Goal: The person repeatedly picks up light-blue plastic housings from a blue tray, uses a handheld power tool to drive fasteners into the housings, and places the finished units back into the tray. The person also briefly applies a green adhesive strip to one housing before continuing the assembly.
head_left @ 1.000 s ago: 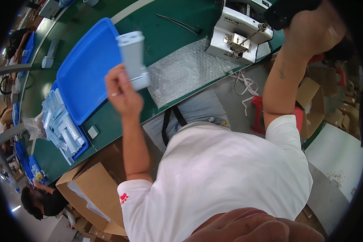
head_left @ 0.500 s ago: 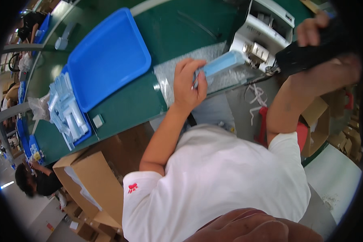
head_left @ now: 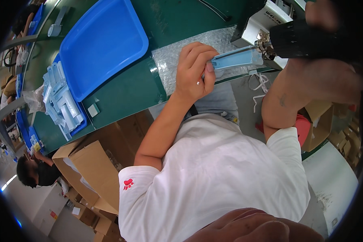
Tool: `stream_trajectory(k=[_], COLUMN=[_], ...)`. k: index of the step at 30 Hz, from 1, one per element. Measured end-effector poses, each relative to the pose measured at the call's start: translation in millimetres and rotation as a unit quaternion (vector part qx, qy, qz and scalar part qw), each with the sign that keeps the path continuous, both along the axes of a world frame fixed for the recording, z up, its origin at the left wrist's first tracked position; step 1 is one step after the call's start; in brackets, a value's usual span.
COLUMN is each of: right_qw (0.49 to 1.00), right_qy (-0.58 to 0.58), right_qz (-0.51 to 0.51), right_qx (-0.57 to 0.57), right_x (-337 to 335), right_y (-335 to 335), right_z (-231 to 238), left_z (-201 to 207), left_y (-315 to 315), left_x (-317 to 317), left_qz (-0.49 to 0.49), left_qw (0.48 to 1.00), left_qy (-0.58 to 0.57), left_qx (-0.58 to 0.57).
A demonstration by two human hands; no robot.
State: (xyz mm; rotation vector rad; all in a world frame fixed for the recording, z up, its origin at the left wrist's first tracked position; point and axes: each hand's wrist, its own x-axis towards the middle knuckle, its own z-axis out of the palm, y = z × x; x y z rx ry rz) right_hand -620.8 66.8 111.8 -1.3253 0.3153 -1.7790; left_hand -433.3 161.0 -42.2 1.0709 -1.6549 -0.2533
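Observation:
My left hand [head_left: 193, 74] is closed around one end of a long light-blue plastic housing [head_left: 242, 59], held above the bubble wrap at the bench's front edge. My right hand [head_left: 330, 78], blurred and partly lost in the dark rim, grips a black power screwdriver [head_left: 300, 40]. From its metal nose a thin dark shaft runs along the hollow of the housing toward my left fingers. Whether the shaft's tip touches a screw is hidden. Behind the screwdriver's nose stands a white boxy machine [head_left: 266, 19] with metal parts on its front.
A large blue tray [head_left: 105, 52] lies on the green bench, left of my hand. More light-blue plastic parts [head_left: 60, 99] fill another blue tray beside it, near a small pale block [head_left: 93, 110]. A cardboard box [head_left: 94, 173] stands below the bench. Another person [head_left: 38, 171] sits far left.
The screwdriver has come left to the housing, its shaft now inside the hollow. My left hand has shifted slightly right and up, and the view has tilted a little.

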Motion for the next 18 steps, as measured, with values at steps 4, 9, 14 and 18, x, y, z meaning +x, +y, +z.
stream_trajectory(k=[4, 9, 14, 18], right_qw=[1.000, 1.000, 0.998, 0.989], right_qy=[-0.005, -0.012, -0.029, 0.046], right_qz=[0.009, 0.029, 0.047, -0.073], right_qx=[0.001, 0.000, 0.012, 0.117], right_x=[4.3, 9.4, -0.3, 31.9], right_y=[-2.6, 1.3, 4.2, 20.9], right_z=[-0.6, -0.2, 2.4, 14.4], left_z=[1.9, 0.1, -2.2, 7.6], left_y=[-0.2, -0.7, 4.4, 6.6], left_x=[0.6, 0.3, 2.4, -0.8], left_qz=[0.000, -0.002, 0.009, -0.007], left_qw=[1.000, 1.000, 0.999, 0.999], left_qy=[-0.002, 0.002, 0.005, 0.003], left_qx=[0.004, 0.004, 0.030, 0.031])
